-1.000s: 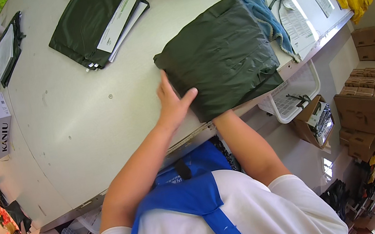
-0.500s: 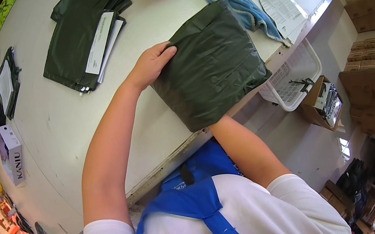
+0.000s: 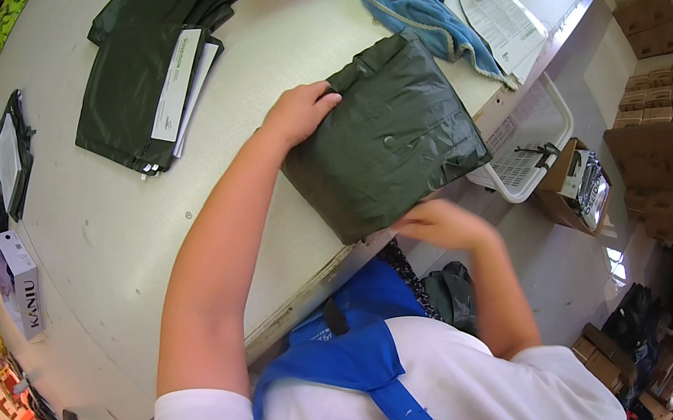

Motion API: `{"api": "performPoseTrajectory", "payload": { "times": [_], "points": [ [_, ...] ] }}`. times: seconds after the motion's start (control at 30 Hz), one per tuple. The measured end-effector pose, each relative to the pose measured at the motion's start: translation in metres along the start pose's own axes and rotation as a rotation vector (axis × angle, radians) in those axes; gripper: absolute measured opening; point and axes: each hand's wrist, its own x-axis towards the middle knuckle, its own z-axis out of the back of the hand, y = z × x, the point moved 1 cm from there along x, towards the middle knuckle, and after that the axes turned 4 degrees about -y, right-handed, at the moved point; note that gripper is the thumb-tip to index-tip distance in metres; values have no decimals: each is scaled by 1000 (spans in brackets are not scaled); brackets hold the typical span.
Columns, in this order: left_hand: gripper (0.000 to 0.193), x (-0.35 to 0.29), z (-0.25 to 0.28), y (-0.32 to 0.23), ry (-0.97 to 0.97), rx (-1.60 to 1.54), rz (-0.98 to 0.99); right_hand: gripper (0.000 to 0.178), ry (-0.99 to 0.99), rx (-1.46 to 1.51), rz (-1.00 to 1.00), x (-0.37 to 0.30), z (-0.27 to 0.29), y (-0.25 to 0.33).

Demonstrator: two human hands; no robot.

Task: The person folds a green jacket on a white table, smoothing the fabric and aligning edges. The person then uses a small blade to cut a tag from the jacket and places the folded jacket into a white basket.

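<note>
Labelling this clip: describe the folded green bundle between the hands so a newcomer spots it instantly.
Start at the white table, near edge. There, with the left hand at its upper-left side and the right hand at its lower edge, lies the folded dark green bundle. Unlike the dark green stack farther left, it shows no white papers.

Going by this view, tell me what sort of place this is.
Probably a garment packing workshop: a folded green bundle on a long white table, a green stack with paper cards, and piled cartons off to the right.
</note>
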Motion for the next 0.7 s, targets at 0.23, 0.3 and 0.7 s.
{"api": "performPoseTrajectory", "payload": {
  "times": [0.23, 0.3, 0.7],
  "points": [
    [52, -49, -8, -5, -782, 204, -94, 63, -863, 80, -137, 38, 139, -22],
    [66, -98, -28, 36, -882, -121, 90, 74, -680, 115, -176, 72, 137, -18],
    [105, -268, -27, 68, -181, -2235, 173, 61, -333, 894, -331, 108, -23, 34]
  ]
}}
